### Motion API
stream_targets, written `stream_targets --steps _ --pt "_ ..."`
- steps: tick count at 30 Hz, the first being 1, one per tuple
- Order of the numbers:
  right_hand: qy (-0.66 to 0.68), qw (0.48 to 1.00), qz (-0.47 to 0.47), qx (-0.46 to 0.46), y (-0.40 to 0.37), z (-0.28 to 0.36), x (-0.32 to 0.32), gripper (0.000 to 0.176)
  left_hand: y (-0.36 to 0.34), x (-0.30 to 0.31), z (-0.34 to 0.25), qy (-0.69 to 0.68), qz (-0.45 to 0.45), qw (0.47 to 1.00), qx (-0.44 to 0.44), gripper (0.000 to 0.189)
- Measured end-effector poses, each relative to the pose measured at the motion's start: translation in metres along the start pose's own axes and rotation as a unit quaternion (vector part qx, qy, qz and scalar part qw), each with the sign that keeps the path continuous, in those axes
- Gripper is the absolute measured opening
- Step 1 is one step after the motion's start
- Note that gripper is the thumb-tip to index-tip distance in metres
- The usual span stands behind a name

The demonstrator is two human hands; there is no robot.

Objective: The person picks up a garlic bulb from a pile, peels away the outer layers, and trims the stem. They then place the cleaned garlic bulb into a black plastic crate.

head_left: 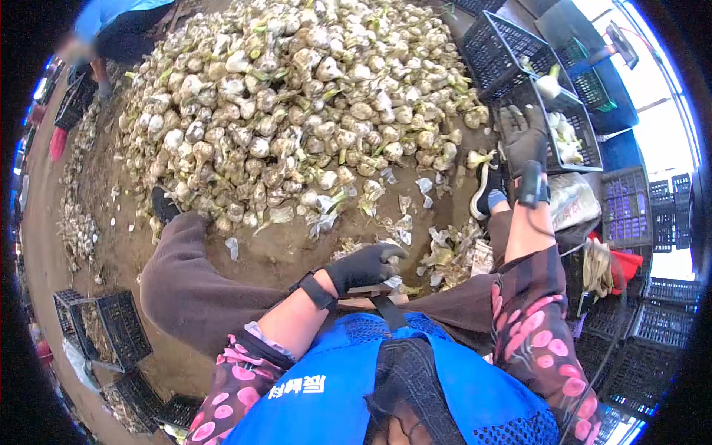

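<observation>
My right hand (523, 139), in a dark glove, reaches out to the right with its fingers spread and nothing in them. Just beyond its fingertips, a pale garlic bulb (549, 86) with a green stem shows over the edge of a black plastic crate (595, 141). Cleaner white garlic bulbs (567, 141) lie inside that crate. Close in front of my body, my left hand (366, 268), also gloved, has its fingers curled; what they hold, if anything, I cannot make out. Peeled garlic skins (445, 256) lie on the ground between my legs.
A large heap of soil-covered garlic (297, 111) fills the ground ahead. Another black crate (504, 55) stands at the far right, and stacked crates (660, 326) line the right side. More crates (111, 326) sit at left. Another person (122, 30) bends at the upper left.
</observation>
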State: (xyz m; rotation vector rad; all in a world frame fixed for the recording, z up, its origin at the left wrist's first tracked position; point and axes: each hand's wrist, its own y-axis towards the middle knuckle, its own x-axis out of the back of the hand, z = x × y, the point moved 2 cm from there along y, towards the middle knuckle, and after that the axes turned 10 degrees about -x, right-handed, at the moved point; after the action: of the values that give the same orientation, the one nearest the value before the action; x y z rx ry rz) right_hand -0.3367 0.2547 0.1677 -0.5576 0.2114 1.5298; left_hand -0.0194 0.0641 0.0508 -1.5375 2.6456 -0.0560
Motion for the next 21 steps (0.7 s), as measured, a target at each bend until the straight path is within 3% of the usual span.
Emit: stream_targets --steps 1,3,4,5,6,7,9,11,12,14,19,21 --pt "-0.372 0.919 0.114 0.059 0.051 -0.019 0.028 0.020 0.004 0.001 -0.010 -0.027 0.041 0.999 0.023 0.043" --pt "-0.453 0.851 0.244 0.105 0.020 -0.098 0.012 0.020 0.005 0.005 -0.044 -0.067 0.071 0.995 0.018 0.041" --pt "-0.447 0.849 0.282 0.005 -0.017 -0.142 -0.008 0.026 0.005 0.005 -0.050 -0.097 0.108 0.989 0.013 0.040" --pt "-0.623 0.706 0.335 -0.020 -0.064 -0.166 -0.044 0.030 0.006 0.004 -0.045 -0.105 0.098 0.989 0.020 0.040" --pt "-0.609 0.681 0.406 0.002 -0.106 -0.197 -0.063 0.035 0.008 0.002 -0.044 -0.108 0.111 0.985 -0.073 0.037" --pt "-0.539 0.707 0.457 0.016 -0.131 -0.234 -0.061 0.053 0.006 0.001 -0.044 -0.107 0.125 0.972 -0.166 0.035" --pt "-0.593 0.595 0.517 0.167 -0.163 -0.312 -0.065 0.065 -0.002 0.005 -0.044 -0.091 0.126 0.972 -0.175 0.034" --pt "-0.648 0.571 0.464 0.199 -0.186 -0.352 -0.064 0.067 -0.010 0.010 -0.039 -0.168 0.136 0.973 -0.079 0.034" --pt "-0.695 0.532 0.470 0.119 -0.189 -0.381 -0.052 0.069 -0.011 0.019 -0.040 -0.128 0.156 0.979 -0.026 0.034" --pt "-0.724 0.431 0.531 0.087 -0.206 -0.378 -0.041 0.063 -0.021 0.022 -0.042 -0.162 0.112 0.980 -0.031 0.034" --pt "-0.741 0.375 0.554 -0.064 -0.202 -0.344 0.056 0.060 -0.018 0.032 -0.046 -0.184 0.011 0.981 -0.061 0.042" --pt "-0.757 0.342 0.534 -0.158 -0.182 -0.324 0.123 0.059 -0.019 0.037 -0.029 -0.122 0.031 0.986 -0.114 0.050"
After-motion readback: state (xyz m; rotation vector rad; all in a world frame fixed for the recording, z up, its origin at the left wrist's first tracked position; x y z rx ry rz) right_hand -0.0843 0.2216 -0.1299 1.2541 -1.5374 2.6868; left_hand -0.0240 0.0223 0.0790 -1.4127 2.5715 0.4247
